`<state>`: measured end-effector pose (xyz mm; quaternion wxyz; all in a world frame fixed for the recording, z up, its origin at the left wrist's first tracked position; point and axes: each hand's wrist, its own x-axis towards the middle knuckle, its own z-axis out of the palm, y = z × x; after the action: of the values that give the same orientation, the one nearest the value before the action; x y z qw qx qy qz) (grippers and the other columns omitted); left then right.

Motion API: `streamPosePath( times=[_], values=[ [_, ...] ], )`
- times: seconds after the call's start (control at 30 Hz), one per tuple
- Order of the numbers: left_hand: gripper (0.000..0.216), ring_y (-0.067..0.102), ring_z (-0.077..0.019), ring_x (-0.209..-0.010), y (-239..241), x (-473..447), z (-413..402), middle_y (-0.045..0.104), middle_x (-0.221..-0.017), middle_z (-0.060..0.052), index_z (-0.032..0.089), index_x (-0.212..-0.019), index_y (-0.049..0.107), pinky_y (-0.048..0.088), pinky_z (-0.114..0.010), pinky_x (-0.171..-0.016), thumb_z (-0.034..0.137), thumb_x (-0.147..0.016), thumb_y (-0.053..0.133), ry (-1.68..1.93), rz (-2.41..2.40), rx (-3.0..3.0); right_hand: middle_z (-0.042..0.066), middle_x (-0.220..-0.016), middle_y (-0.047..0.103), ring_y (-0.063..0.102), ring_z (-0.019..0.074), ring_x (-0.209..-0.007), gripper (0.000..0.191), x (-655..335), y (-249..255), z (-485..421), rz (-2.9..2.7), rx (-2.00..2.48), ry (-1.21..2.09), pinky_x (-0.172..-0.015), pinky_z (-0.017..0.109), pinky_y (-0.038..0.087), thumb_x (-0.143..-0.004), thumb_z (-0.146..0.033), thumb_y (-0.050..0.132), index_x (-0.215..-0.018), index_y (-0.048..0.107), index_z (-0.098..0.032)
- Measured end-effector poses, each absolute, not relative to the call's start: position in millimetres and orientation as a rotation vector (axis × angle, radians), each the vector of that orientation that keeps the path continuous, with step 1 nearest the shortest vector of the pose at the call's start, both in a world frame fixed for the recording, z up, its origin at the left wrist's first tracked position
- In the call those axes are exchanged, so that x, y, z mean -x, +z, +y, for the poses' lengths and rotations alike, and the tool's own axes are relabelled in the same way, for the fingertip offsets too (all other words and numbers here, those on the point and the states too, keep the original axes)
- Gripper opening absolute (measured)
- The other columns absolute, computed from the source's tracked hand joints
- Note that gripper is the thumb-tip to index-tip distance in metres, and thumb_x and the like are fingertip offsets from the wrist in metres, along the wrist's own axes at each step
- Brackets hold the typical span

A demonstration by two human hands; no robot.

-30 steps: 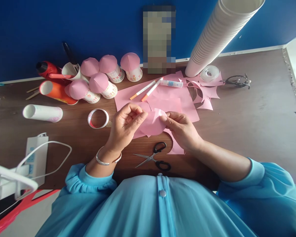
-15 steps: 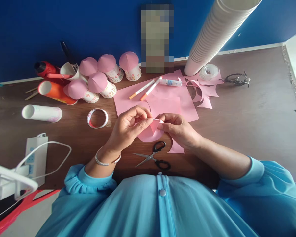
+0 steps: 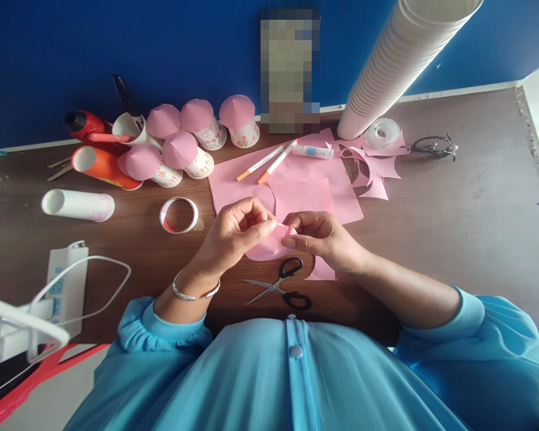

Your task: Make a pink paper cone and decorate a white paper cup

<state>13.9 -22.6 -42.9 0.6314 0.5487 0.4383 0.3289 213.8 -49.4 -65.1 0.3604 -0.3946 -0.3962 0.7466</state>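
Between my two hands is a rounded piece of pink paper (image 3: 268, 246), its upper edge bent and showing a thin white strip. My left hand (image 3: 240, 230) pinches that edge between thumb and fingers. On the other side of the fold, my right hand (image 3: 324, 238) is closed on the same paper, hiding part of it. Black-handled scissors (image 3: 276, 287) lie with blades apart just below the paper. A cut pink scrap (image 3: 322, 270) rests under my right hand. Larger pink sheets (image 3: 302, 197) spread out beyond my fingers.
Paper cups with pink cone tops (image 3: 237, 112) stand at the back left, near an orange tube (image 3: 103, 167). A tape roll (image 3: 178, 215) lies left of my hand. Two markers (image 3: 276, 161) and a glue stick (image 3: 313, 152) rest on the sheets. A tall cup stack (image 3: 399, 66) leans at the back.
The pink paper has tilted and its edge curls more under my right fingers; the crease seen before no longer shows. Both hands keep their hold and have shifted slightly.
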Motion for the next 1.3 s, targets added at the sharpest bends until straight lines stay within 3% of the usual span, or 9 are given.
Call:
streamPosePath(
  times=[0.3,0.53,1.17,1.3],
  values=[
    [0.027,0.059,-0.0112,-0.073,-44,-14,-24,0.070,-0.080,0.000,0.019,-0.072,0.055,0.046,-0.024,-0.066,0.024,-0.087,0.076,0.786,0.987,-1.268,-0.003,-0.072,0.054,0.044,0.0108,-0.067,0.042,-215,-66,-49,-1.022,1.003,1.935,-0.061,0.026,0.034,-0.068,-0.046,0.095,-0.072,0.065,-0.016],
    [0.027,0.059,-0.0098,-0.071,-45,-13,-23,0.070,-0.080,0.001,0.018,-0.072,0.058,0.047,-0.023,-0.067,0.024,-0.087,0.079,0.909,1.024,-1.294,-0.001,-0.074,0.058,0.048,0.0129,-0.071,0.038,-219,-75,-50,-0.926,0.987,1.839,-0.068,0.029,0.037,-0.087,-0.050,0.081,-0.073,0.068,-0.017],
    [0.032,0.061,-0.0119,-0.069,-39,-14,-28,0.071,-0.078,-0.001,0.020,-0.071,0.057,0.051,-0.025,-0.065,0.036,-0.086,0.080,0.903,1.144,-1.414,0.000,-0.078,0.060,0.052,0.0149,-0.076,0.036,-221,-80,-52,-1.019,0.964,1.735,-0.074,0.029,0.041,-0.094,-0.048,0.074,-0.074,0.068,-0.019],
    [0.029,0.064,-0.0126,-0.071,-37,-15,-29,0.071,-0.078,-0.001,0.020,-0.073,0.056,0.054,-0.026,-0.068,0.033,-0.089,0.077,0.910,1.135,-1.521,0.003,-0.086,0.067,0.059,0.0173,-0.083,0.037,-220,-74,-52,-1.003,0.964,1.789,-0.080,0.030,0.047,-0.090,-0.055,0.076,-0.088,0.075,-0.018]
  ],
)
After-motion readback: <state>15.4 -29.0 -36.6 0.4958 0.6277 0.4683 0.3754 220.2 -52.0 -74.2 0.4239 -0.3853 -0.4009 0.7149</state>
